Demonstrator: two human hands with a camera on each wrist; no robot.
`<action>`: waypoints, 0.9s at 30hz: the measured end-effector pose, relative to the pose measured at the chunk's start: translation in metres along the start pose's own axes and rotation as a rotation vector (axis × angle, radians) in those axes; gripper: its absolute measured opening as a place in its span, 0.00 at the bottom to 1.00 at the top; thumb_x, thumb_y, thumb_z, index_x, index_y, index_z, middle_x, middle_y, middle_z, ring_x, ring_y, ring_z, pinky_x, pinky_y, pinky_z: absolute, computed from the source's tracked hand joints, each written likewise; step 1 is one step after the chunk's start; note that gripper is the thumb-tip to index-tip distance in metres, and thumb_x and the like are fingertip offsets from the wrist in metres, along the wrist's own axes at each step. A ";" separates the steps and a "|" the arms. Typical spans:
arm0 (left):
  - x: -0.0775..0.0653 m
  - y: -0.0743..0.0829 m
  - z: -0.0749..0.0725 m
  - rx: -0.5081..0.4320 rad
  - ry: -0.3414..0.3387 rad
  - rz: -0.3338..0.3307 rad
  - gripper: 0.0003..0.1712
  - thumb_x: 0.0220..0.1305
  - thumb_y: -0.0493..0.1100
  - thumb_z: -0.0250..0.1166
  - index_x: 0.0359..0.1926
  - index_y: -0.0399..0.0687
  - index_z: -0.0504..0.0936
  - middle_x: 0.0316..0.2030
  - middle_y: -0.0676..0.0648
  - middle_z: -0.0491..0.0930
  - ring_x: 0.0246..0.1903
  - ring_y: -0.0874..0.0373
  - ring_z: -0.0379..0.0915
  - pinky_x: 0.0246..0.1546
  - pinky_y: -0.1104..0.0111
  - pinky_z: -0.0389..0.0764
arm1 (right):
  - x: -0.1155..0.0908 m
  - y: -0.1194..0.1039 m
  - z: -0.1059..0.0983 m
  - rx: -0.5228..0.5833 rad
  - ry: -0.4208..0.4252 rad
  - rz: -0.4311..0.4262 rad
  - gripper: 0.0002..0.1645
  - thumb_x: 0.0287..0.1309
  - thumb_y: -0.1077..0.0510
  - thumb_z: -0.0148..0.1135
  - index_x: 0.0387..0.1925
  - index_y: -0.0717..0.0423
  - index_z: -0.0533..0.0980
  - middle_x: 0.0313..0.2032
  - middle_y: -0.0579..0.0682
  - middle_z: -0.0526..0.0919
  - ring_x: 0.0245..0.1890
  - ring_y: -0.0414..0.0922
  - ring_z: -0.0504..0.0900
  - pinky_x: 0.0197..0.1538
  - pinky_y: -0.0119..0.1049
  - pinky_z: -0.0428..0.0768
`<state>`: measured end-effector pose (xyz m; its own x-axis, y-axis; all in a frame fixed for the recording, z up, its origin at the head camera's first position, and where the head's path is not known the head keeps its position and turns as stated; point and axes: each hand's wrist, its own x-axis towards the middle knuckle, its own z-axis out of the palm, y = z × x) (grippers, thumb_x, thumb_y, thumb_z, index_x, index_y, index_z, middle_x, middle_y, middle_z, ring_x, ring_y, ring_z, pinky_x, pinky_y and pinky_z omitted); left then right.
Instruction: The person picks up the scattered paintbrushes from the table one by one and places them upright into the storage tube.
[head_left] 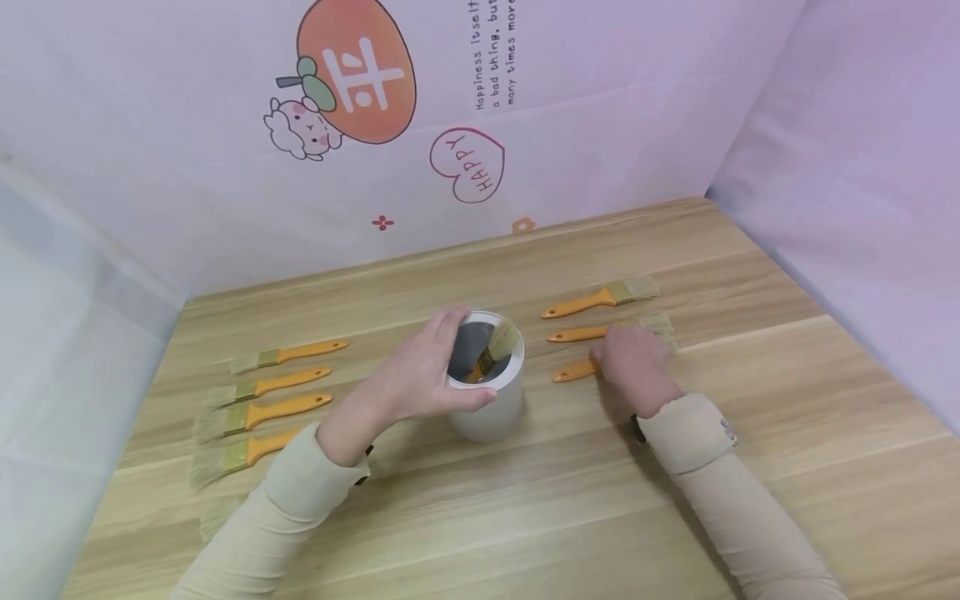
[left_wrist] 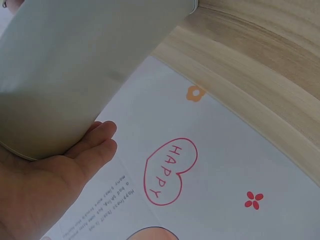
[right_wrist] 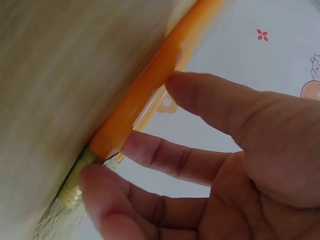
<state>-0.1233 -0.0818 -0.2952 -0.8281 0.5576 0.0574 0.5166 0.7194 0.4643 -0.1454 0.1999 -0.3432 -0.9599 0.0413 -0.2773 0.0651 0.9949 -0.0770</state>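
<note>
My left hand (head_left: 427, 371) grips a white cylindrical container (head_left: 491, 412), thumb at the near side of the rim and fingers along the far left. Inside the container, a paintbrush (head_left: 501, 337) stands bristles up, leaning right. In the left wrist view the hand (left_wrist: 55, 185) wraps one end of the container (left_wrist: 90, 70). On the right, my right hand (head_left: 637, 362) is over the nearest of three paintbrushes (head_left: 573, 371), hiding its bristle end. The right wrist view has thumb and curled fingertips on that brush's orange handle (right_wrist: 145, 95), close to its metal band.
Beyond the right hand lie a middle brush (head_left: 573, 334) and a far brush (head_left: 581, 306), handles toward the container. Several brushes of different widths (head_left: 288, 407) lie in a column on the left, the nearest partly behind my left sleeve. White printed sheeting (head_left: 600, 108) walls the wooden table (head_left: 480, 517).
</note>
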 end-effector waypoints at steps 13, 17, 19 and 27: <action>0.000 0.000 0.002 -0.015 -0.005 -0.011 0.58 0.47 0.67 0.67 0.70 0.40 0.54 0.65 0.41 0.63 0.56 0.49 0.69 0.56 0.55 0.77 | 0.008 0.014 0.002 0.052 -0.069 0.103 0.11 0.58 0.62 0.54 0.23 0.63 0.75 0.21 0.52 0.73 0.22 0.43 0.68 0.25 0.35 0.72; 0.000 0.000 0.002 -0.025 -0.008 -0.012 0.59 0.47 0.67 0.67 0.71 0.41 0.53 0.64 0.42 0.63 0.56 0.49 0.69 0.56 0.55 0.77 | 0.007 0.017 0.002 0.051 -0.078 0.119 0.10 0.55 0.60 0.59 0.27 0.66 0.75 0.20 0.52 0.71 0.21 0.43 0.67 0.24 0.34 0.70; 0.000 -0.001 0.002 -0.028 -0.012 -0.015 0.59 0.47 0.67 0.67 0.71 0.41 0.53 0.64 0.42 0.63 0.56 0.49 0.69 0.56 0.55 0.77 | 0.006 0.018 0.002 0.050 -0.080 0.115 0.12 0.55 0.59 0.60 0.27 0.67 0.74 0.19 0.51 0.70 0.20 0.43 0.66 0.23 0.33 0.70; 0.000 -0.001 0.003 -0.026 -0.011 -0.017 0.59 0.48 0.68 0.67 0.71 0.42 0.52 0.64 0.43 0.63 0.55 0.50 0.69 0.54 0.56 0.77 | 0.003 0.018 0.002 0.019 -0.082 0.083 0.13 0.58 0.64 0.55 0.39 0.73 0.71 0.26 0.60 0.76 0.25 0.47 0.71 0.27 0.39 0.77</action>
<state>-0.1230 -0.0814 -0.2981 -0.8343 0.5499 0.0393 0.4963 0.7181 0.4879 -0.1469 0.2178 -0.3470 -0.9254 0.1155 -0.3609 0.1497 0.9864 -0.0683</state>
